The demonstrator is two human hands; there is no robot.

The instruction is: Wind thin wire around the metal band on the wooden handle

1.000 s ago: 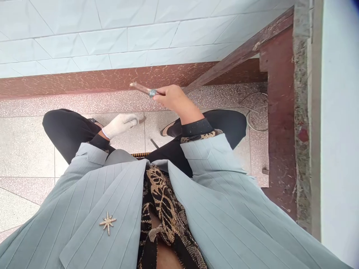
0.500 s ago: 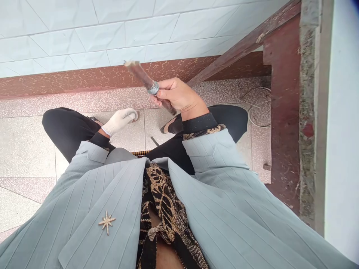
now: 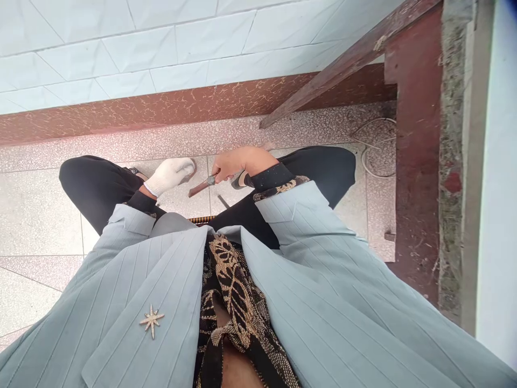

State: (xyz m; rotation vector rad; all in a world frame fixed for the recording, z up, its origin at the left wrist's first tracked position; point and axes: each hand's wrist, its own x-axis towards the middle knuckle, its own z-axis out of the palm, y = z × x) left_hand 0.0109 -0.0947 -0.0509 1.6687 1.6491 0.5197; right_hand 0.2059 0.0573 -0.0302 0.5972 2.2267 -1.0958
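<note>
My right hand (image 3: 233, 163), bare, is closed around a brown stick (image 3: 198, 188) with grey binding round its middle. The stick slants down and left, its free end pointing towards the space between my knees. On the left, my left hand (image 3: 169, 175) wears a white knit glove, and its fingers are curled. A brownish edge of something (image 3: 194, 171) shows beside the gloved fingers; most of it is hidden and I cannot make out its kind. The stick's tip is close to the glove, with a small gap between them.
A thin dark bar (image 3: 223, 201) and an orange-and-black striped edge (image 3: 201, 220) show between my legs. On the right stand a reddish-brown wooden frame (image 3: 418, 161) and its slanting brace (image 3: 323, 81). A pale cable (image 3: 365, 161) lies on the floor. Ahead is a tiled wall (image 3: 214, 40).
My right hand has come down and nearer to my body with the stick, whose free end has swung from pointing up to pointing down-left. The gloved left hand has barely shifted.
</note>
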